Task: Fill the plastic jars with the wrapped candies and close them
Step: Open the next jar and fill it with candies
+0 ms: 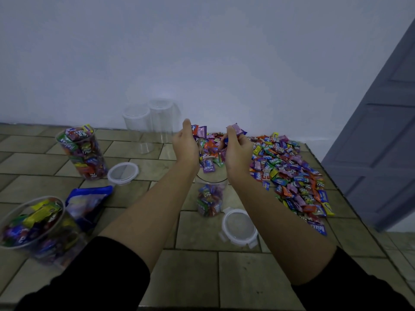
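Observation:
Both my hands are raised over an open clear jar (210, 199) in the middle of the tiled floor, partly filled with wrapped candies. My left hand (185, 143) cups several candies against its palm. My right hand (237, 149) grips more candies, a purple one sticking out above the fingers. A purple candy (208, 165) is in the air between my wrists, above the jar's mouth. A big heap of loose wrapped candies (292, 173) spreads to the right. A lid (239, 227) lies just right of the jar.
A full open jar (82, 153) stands at the left with a second lid (123, 173) beside it. Another filled jar (33, 227) lies tilted at the near left next to a blue candy bag (88, 204). Two empty jars (150, 122) stand by the wall. A grey door (377, 140) is at right.

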